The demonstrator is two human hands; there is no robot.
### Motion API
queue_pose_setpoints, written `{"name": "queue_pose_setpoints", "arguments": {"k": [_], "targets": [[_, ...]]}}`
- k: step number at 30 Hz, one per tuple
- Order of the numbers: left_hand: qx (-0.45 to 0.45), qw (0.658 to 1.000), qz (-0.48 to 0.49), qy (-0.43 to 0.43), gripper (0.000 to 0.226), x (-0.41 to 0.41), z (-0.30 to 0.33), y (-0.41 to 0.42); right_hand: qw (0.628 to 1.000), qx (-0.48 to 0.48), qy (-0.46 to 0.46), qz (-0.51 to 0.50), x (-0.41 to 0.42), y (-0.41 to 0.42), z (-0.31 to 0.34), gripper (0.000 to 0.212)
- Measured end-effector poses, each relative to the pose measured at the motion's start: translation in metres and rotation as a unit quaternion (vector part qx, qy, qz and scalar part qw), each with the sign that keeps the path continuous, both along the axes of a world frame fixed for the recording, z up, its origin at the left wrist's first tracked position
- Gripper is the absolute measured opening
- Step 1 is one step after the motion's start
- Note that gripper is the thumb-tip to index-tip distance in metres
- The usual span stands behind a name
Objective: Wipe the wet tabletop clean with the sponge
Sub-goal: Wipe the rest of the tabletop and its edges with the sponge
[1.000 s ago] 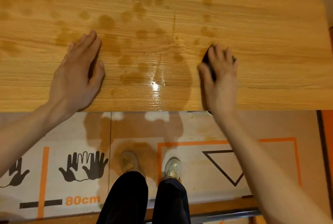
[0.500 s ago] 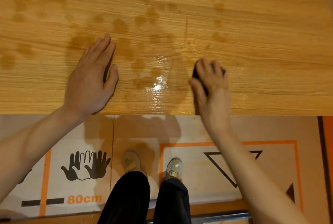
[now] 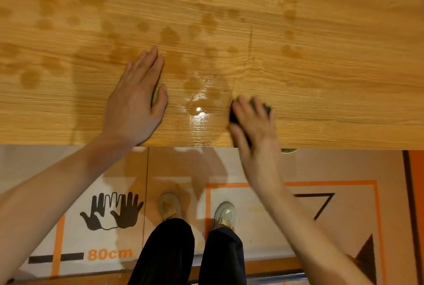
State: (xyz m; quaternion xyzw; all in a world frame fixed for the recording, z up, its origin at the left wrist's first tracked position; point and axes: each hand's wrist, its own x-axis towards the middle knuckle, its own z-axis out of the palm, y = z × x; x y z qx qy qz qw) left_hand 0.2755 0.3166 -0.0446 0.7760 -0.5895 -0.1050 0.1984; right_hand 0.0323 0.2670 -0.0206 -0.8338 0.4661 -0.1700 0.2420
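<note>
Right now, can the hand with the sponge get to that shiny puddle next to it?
Probably yes. The right hand presses the dark sponge on the tabletop just right of the shiny puddle, and nothing lies between them. The left hand rests flat on the puddle's other side.

Floor mat (image 3: 252,170) under the table edge, pale tan w/ orange lines. Printed on it: black hand outlines (image 3: 112,212), "80cm" label (image 3: 110,254) by a black bar, black triangle outline (image 3: 321,204) inside an orange frame. Orange strip (image 3: 417,193) at far right.
</note>
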Motion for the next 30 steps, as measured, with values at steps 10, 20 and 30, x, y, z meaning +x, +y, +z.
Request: {"name": "queue_pose_setpoints", "arguments": {"k": [10, 20, 30], "targets": [[-0.013, 1.000, -0.005, -0.003, 0.056, 0.000, -0.002, 0.000, 0.999, 0.007, 0.005, -0.033, 0.052, -0.076, -0.005, 0.042], [-0.025, 0.999, -0.015, -0.012, 0.056, 0.001, -0.003, -0.001, 0.998, 0.008, 0.027, 0.052, 0.054, -0.029, -0.001, 0.041], [-0.026, 0.999, -0.016, -0.011, 0.056, 0.000, -0.004, 0.000, 0.999, -0.019, 0.033, 0.034, 0.052, 0.032, -0.003, 0.042]]}}
